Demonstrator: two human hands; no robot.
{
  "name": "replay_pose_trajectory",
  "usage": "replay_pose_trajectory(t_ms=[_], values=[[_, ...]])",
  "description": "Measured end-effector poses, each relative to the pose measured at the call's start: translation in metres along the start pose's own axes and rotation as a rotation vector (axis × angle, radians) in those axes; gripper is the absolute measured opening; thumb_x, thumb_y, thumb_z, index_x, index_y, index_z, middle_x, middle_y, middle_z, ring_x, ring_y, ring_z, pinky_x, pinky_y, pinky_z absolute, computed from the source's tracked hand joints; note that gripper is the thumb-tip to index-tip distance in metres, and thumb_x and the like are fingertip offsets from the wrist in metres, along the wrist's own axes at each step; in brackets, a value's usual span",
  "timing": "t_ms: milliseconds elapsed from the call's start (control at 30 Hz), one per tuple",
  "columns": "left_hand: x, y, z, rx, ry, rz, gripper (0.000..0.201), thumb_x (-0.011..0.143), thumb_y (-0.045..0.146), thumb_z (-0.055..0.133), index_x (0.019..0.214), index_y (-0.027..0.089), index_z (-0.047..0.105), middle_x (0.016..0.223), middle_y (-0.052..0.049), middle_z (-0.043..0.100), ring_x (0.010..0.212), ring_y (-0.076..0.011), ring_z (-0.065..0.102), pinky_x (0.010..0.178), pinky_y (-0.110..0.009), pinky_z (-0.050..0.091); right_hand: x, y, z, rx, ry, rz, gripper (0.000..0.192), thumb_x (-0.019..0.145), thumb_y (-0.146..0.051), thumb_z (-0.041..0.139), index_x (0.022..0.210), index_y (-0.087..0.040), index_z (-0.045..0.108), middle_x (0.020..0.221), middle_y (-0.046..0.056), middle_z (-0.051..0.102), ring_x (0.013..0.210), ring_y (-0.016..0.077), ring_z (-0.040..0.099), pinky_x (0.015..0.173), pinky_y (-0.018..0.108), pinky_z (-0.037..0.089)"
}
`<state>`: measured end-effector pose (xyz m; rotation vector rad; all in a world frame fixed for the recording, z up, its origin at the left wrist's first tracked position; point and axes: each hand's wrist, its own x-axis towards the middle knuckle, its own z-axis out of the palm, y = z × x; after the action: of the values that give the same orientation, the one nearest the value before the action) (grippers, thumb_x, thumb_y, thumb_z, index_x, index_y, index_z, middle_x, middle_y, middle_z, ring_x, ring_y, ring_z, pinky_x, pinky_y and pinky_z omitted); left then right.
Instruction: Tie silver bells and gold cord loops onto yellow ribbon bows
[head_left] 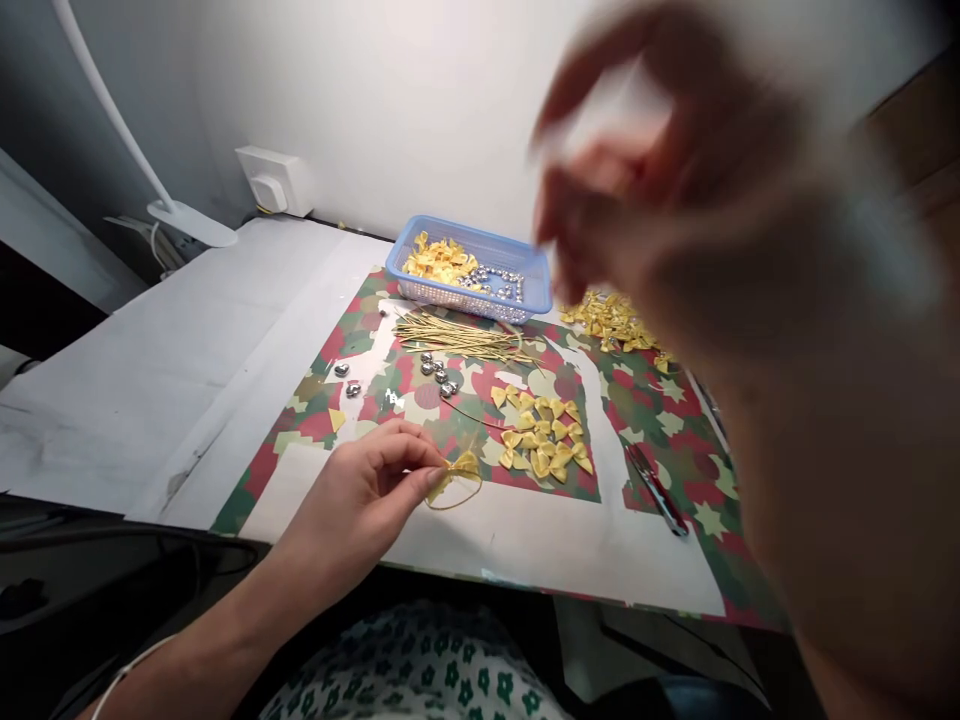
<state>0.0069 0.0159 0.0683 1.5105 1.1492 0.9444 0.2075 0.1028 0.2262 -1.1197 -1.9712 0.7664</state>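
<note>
Left hand [367,480] pinching a yellow bow [463,466] with looped cord, low over the mat [660,420]. Right hand [675,200] raised close to the camera, blurred; grip impossible to tell. Best kept pinched at the knot, loop flat. About sixteen loose bows [541,432], seven silver beads [439,372], one basket [469,268], one bundle of cords [457,337].

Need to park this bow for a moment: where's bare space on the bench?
Free: the white strip along the near edge, between left hand and pliers; also the grey sheet left of the mat. Crowded: around the bows, sticks, basket.
</note>
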Motion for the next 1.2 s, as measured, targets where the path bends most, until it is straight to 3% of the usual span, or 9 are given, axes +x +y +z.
replay_pose_trajectory(t_ms=[33,67,133,167,267,400,767,1033,1200], values=[[-0.001,0.000,-0.002,-0.008,0.018,0.005,0.017,0.092,0.023,0.061,0.076,0.020,0.069,0.086,-0.005,0.067,0.088,-0.0219,0.063,0.073,-0.033,0.050,-0.013,0.013,0.009,0.001,-0.113,-0.059,0.016,0.091,-0.007,0.063,0.092,-0.022,0.065,0.066,-0.006,0.057,0.054,0.0069,0.054,0.049,0.020,0.041],[-0.001,0.000,-0.004,-0.017,0.032,0.007,0.017,0.091,0.023,0.062,0.076,0.021,0.069,0.086,-0.005,0.068,0.090,-0.0221,0.063,0.072,-0.032,0.051,-0.027,0.028,0.018,0.021,-0.262,-0.025,0.013,0.092,-0.010,0.062,0.084,-0.019,0.066,0.063,-0.004,0.057,0.054,0.0078,0.052,0.047,0.021,0.040],[-0.001,-0.001,-0.007,-0.036,0.048,0.003,0.017,0.091,0.023,0.063,0.076,0.021,0.070,0.087,-0.005,0.069,0.093,-0.0228,0.065,0.070,-0.030,0.052,-0.056,0.059,0.040,0.073,-0.401,0.203,0.020,0.100,-0.025,0.058,0.086,-0.017,0.070,0.069,0.000,0.061,0.058,0.0096,0.054,0.049,0.023,0.042],[-0.001,-0.002,-0.008,-0.042,0.053,0.002,0.016,0.091,0.023,0.064,0.076,0.021,0.070,0.087,-0.005,0.069,0.094,-0.0230,0.065,0.069,-0.030,0.052,-0.070,0.072,0.050,0.118,-0.441,0.275,0.026,0.102,-0.031,0.054,0.090,-0.017,0.072,0.068,-0.001,0.061,0.057,0.0101,0.054,0.049,0.023,0.042],[0.000,-0.005,-0.007,-0.007,0.070,0.015,0.015,0.091,0.021,0.064,0.079,0.021,0.072,0.090,-0.005,0.069,0.096,-0.0227,0.065,0.070,-0.029,0.053,-0.096,0.092,0.075,0.106,-0.344,0.322,0.025,0.100,-0.036,0.059,0.092,-0.018,0.075,0.076,0.001,0.067,0.065,0.0123,0.058,0.057,0.025,0.044],[0.001,-0.009,-0.001,0.079,0.103,0.056,0.014,0.093,0.019,0.062,0.083,0.020,0.072,0.096,-0.006,0.068,0.095,-0.0218,0.065,0.070,-0.029,0.053,-0.104,0.084,0.085,0.025,-0.221,0.271,0.016,0.095,-0.023,0.066,0.081,-0.019,0.073,0.081,0.002,0.070,0.076,0.0145,0.060,0.068,0.028,0.043],[0.001,-0.009,0.005,0.177,0.111,0.111,0.016,0.097,0.013,0.056,0.087,0.019,0.068,0.099,-0.007,0.065,0.091,-0.0195,0.063,0.071,-0.031,0.052,-0.103,0.075,0.081,-0.107,-0.068,0.077,0.021,0.096,-0.011,0.059,0.078,-0.017,0.068,0.079,0.002,0.062,0.071,0.0134,0.055,0.065,0.028,0.041],[0.004,-0.011,0.010,0.154,0.176,0.163,0.015,0.095,0.011,0.056,0.087,0.017,0.066,0.099,-0.008,0.064,0.094,-0.0219,0.062,0.075,-0.034,0.048,-0.102,0.059,0.086,0.028,-0.238,0.226,0.024,0.098,-0.018,0.058,0.074,-0.018,0.059,0.073,-0.002,0.059,0.068,0.0121,0.052,0.061,0.027,0.039],[0.005,-0.009,0.010,-0.008,-0.036,0.035,0.018,0.093,0.016,0.058,0.077,0.018,0.066,0.086,-0.005,0.065,0.082,-0.0202,0.062,0.071,-0.032,0.049,-0.084,0.050,0.085,0.118,-0.284,0.133,0.018,0.097,-0.015,0.061,0.085,-0.018,0.074,0.082,0.001,0.066,0.076,0.0134,0.060,0.064,0.027,0.045]])
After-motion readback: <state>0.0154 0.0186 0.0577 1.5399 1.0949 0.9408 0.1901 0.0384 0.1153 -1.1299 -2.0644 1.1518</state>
